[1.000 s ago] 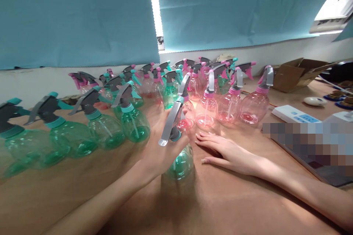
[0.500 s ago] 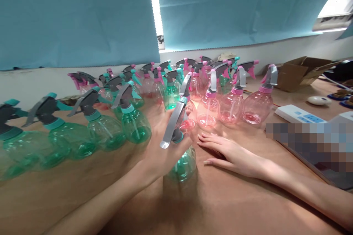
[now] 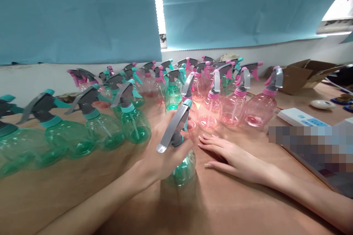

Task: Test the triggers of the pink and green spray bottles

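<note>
My left hand [image 3: 162, 154] is wrapped round the neck of a green spray bottle [image 3: 184, 170] with a grey and teal spray head. The bottle is upright in the middle of the view, its grey lever towards me. To the right of it, my right hand [image 3: 226, 152] lies on the brown table [image 3: 226, 205], fingers spread and holding nothing. Just beyond my hands is a row of pink spray bottles, one of them [image 3: 209, 114] close to my right fingertips. The nearest green bottle [image 3: 135, 126] on the left stands beside my left hand.
More green bottles [image 3: 66, 139] line the left side, and several mixed pink and green ones stand behind. At the right are a cardboard box [image 3: 300, 77], a white mouse [image 3: 322, 104], a white power strip [image 3: 298, 117] and a partly pixelated flat object. Blue sheets [image 3: 82, 14] cover the wall.
The view has shifted slightly. The held bottle's spray head has turned and tilted a little in my left hand. My right hand has hardly moved.
</note>
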The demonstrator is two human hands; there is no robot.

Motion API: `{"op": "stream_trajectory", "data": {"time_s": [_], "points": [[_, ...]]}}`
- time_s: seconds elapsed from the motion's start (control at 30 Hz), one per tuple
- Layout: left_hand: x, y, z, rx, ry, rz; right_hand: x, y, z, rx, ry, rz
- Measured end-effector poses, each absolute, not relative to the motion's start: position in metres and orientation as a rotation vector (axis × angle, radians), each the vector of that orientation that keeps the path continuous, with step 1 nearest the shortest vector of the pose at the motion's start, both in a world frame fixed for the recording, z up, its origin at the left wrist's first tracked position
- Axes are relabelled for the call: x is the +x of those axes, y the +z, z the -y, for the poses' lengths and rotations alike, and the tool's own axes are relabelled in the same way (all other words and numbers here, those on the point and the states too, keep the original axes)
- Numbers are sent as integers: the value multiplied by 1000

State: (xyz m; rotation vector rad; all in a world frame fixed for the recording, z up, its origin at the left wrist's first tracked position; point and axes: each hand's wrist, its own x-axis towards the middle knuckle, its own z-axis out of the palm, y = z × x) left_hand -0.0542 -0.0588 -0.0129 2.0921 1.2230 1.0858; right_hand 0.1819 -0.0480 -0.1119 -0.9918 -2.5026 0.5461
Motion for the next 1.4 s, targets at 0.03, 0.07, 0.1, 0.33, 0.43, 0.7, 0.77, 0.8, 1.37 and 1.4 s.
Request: {"op": "stream_trajectory", "data": {"time_s": [0.03,0.07,0.1,0.33,0.43,0.7,0.77,0.8,1.37,1.4], "points": [[-54,-12,59,2082,1071,-1225,182,-112,48,-993,547,2506],[-55,-12,59,2078,1064,-1221,182,-113,47,-997,547,2511],[-55,-12,59,2080,1067,-1216,183,-113,47,-1000,547,2518],[-57,-21,56,2112,1099,-1176,181,-113,48,-1025,561,2511],[-56,-22,57,2113,1112,-1195,179,-111,50,-1042,569,2494],[-55,-22,57,2053,1136,-1136,175,-108,51,-1061,571,2487],[-55,-22,57,2049,1131,-1128,175,-108,52,-1072,571,2492],[-55,-22,57,2045,1127,-1129,175,-108,52,-1077,572,2491],[-57,-24,55,2006,1073,-1178,174,-108,53,-1078,540,2485],[-57,-24,55,2000,1072,-1179,174,-108,52,-1076,536,2490]]}}
